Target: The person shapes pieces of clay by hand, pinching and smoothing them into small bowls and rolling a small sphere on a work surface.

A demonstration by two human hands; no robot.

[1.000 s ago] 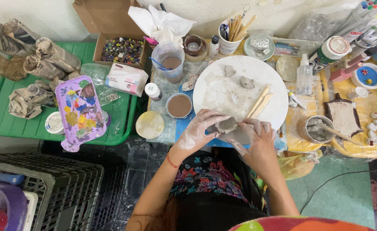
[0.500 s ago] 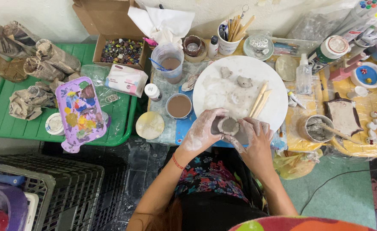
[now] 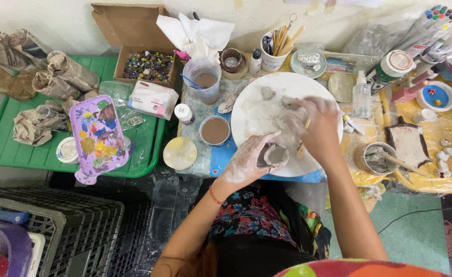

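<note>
The left hand (image 3: 246, 161), coated in pale dried clay, is curled around a small grey clay cup-like piece (image 3: 275, 155) and grips it at the near edge of the large round white board (image 3: 251, 102). The piece is dull grey, roughly round, with a hollow in its upper face and a thick uneven rim; its surface looks damp and unsmoothed. It sits against the fingers of the left hand, just above the board's lower rim, over the blue-covered edge of the worktop (image 3: 220, 159). The right hand (image 3: 315, 125) lies further back over the board, fingers bent downward onto a grey lump of clay (image 3: 289, 101); whether it has closed on the lump cannot be told. A thin wooden stick (image 3: 302, 149) lies on the board just under the right hand. A second small grey clay lump (image 3: 268, 93) rests apart near the board's far side. Left of the board stand a round tub of brown liquid (image 3: 215, 130) and a clear plastic cup of murky water (image 3: 206, 79). A purple paint-smeared palette (image 3: 98, 137) lies on the green plastic tray (image 3: 10, 149).
</note>
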